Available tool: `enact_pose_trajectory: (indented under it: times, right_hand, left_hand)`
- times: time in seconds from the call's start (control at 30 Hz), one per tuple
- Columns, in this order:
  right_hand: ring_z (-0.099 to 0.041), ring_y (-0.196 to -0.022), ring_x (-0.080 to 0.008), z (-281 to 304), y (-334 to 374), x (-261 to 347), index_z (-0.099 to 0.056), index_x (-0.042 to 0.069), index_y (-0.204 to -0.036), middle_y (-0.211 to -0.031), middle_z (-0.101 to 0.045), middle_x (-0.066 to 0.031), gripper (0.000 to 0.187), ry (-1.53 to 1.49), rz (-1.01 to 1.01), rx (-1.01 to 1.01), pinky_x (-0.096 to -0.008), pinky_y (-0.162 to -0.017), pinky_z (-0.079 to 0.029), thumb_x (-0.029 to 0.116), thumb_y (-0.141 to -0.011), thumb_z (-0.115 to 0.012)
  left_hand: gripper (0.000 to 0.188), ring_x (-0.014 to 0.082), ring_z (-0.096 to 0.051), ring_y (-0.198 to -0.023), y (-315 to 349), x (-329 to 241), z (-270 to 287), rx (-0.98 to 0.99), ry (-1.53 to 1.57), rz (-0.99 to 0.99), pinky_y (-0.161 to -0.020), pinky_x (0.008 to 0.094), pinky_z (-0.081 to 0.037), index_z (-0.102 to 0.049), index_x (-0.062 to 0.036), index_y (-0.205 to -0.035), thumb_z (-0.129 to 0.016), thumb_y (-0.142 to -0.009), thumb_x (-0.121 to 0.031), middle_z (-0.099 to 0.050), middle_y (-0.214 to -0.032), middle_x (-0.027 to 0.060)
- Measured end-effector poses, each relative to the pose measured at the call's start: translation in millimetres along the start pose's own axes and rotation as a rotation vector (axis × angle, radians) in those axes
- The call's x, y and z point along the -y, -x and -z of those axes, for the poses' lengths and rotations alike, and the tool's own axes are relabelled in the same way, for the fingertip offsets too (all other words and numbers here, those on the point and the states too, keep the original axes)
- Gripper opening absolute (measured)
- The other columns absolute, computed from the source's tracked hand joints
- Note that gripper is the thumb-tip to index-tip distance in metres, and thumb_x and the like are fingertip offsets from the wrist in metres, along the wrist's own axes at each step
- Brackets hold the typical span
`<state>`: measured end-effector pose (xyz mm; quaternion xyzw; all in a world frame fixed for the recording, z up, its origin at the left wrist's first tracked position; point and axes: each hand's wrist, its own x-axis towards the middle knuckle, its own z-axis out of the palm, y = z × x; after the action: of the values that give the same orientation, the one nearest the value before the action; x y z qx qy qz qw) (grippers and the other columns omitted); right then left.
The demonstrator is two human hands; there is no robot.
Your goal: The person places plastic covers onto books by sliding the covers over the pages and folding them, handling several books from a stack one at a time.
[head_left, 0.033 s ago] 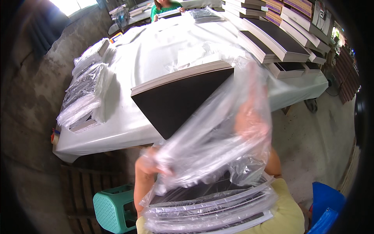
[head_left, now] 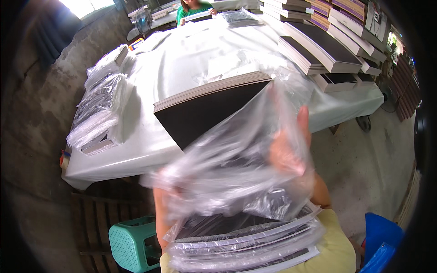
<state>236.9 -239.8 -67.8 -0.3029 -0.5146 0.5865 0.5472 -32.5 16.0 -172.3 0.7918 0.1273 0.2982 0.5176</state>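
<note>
A clear plastic bag (head_left: 227,182) is spread between my hands, above my lap. My left hand (head_left: 169,182), blurred and partly covered by the film, grips the bag's left edge. Fingers stretched upward, my right hand (head_left: 287,148) lies against the bag's right side, with film over much of it. Just beyond, at the table's near edge, rests a stack of black-faced boards with pale edges (head_left: 209,113); the bag hides its lower right part. On my lap sits a pile of boards in clear plastic (head_left: 246,245).
Bagged stacks (head_left: 98,104) line the left of the white-covered table (head_left: 136,159). More black-topped board stacks (head_left: 323,45) stand at the right. A green stool (head_left: 132,243) is at lower left, something blue (head_left: 382,236) at lower right. Across the table is a person in green (head_left: 195,10).
My left hand has moved slightly left and the bag has spread wider. The right hand has come slightly lower, and one of its fingers now shows more plainly beside the film.
</note>
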Motion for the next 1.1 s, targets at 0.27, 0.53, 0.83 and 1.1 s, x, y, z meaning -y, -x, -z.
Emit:
enact_pose_trajectory:
  times: [0.27,0.53,0.83,1.1]
  right_hand:
    - [-0.050,-0.065,-0.0071,14,-4,41,-0.053,-0.001,-0.104,-0.086,-0.057,-0.0037,0.045,0.329,-0.070,-0.308,-0.0184,-0.057,-0.039,0.002,-0.063,-0.071]
    - [-0.045,-0.062,-0.0129,25,-40,56,-0.056,0.007,-0.099,-0.082,-0.043,-0.0055,0.050,1.338,0.451,-1.172,-0.0270,-0.056,-0.042,-0.021,-0.058,-0.051]
    - [-0.052,-0.056,-0.0113,24,-22,46,-0.061,0.007,-0.104,-0.101,-0.041,-0.0073,0.045,1.614,0.743,-1.232,-0.0262,-0.048,-0.040,-0.012,-0.063,-0.065]
    - [-0.048,-0.057,-0.0065,-19,22,89,-0.058,0.001,-0.093,-0.074,-0.055,-0.0043,0.031,1.098,0.244,-0.882,-0.0179,-0.050,-0.037,0.000,-0.064,-0.069]
  left_hand:
    - [0.034,0.0139,-0.053,-0.078,-51,-98,11,0.167,0.518,0.018,-0.069,0.0258,-0.044,-0.052,-0.0020,-0.102,-0.063,-0.075,-0.019,-0.056,-0.089,0.0053]
    - [0.043,0.0215,-0.049,-0.082,-121,-129,-32,-0.698,-0.680,-0.287,-0.065,0.0299,-0.043,-0.057,-0.0055,-0.100,-0.062,-0.061,0.010,-0.048,-0.086,0.0102]
    - [0.038,0.0195,-0.056,-0.072,-88,-126,-32,-0.686,-0.642,-0.652,-0.053,0.0252,-0.048,-0.061,0.0010,-0.093,-0.055,-0.059,0.016,-0.057,-0.083,0.0129]
    - [0.021,0.0071,-0.039,-0.043,-62,-172,14,0.078,0.010,0.248,-0.041,0.0224,-0.027,-0.049,-0.0018,-0.063,-0.060,-0.070,-0.019,-0.044,-0.053,0.0001]
